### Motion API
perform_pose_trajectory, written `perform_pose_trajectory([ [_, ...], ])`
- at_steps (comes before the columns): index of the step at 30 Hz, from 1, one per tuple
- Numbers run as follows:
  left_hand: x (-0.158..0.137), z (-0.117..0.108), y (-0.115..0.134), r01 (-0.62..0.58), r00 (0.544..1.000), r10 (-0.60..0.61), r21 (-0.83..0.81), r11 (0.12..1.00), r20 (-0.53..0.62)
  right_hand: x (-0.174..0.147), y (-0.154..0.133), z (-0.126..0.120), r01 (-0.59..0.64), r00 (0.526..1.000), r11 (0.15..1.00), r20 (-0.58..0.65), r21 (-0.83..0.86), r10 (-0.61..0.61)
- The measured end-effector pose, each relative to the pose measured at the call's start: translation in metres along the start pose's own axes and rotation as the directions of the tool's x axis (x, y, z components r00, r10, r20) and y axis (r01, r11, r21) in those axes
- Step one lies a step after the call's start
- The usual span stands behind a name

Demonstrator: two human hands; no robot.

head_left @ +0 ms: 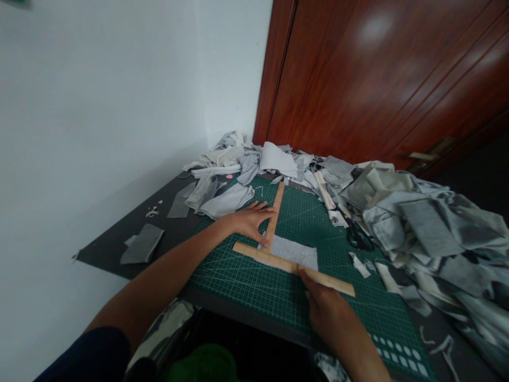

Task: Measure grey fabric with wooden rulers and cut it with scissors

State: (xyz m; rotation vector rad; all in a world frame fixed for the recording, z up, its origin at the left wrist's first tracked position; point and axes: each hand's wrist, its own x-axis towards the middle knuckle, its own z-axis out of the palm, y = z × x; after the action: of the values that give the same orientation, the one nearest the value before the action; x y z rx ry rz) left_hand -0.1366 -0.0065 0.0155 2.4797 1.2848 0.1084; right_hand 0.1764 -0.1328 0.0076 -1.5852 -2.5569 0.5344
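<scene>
A piece of light grey fabric lies on the green cutting mat. Across its near edge rests a wooden ruler. A second wooden ruler meets it at about a right angle, over the fabric's left side. My left hand presses down with fingers spread, its fingertips and thumb on the second ruler. At the near ruler's middle, my right hand grips the edge with a fingertip on top and the other fingers curled, partly hidden.
Fabric scraps heap along the back, and a large pile covers the right side. Black scissors lie beside that pile. A folded grey cloth sits at the table's left. A white wall and wooden door stand behind.
</scene>
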Motion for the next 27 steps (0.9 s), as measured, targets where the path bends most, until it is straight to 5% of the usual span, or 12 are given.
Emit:
perform_pose_trajectory([
  [27, -0.0002, -0.0016, 0.0004, 0.017, 1.0, -0.016, -0.018, 1.0, 0.012, 0.0024, -0.0031, -0.0035, -0.006, 1.0, 0.999, 0.029, -0.034, 0.007],
])
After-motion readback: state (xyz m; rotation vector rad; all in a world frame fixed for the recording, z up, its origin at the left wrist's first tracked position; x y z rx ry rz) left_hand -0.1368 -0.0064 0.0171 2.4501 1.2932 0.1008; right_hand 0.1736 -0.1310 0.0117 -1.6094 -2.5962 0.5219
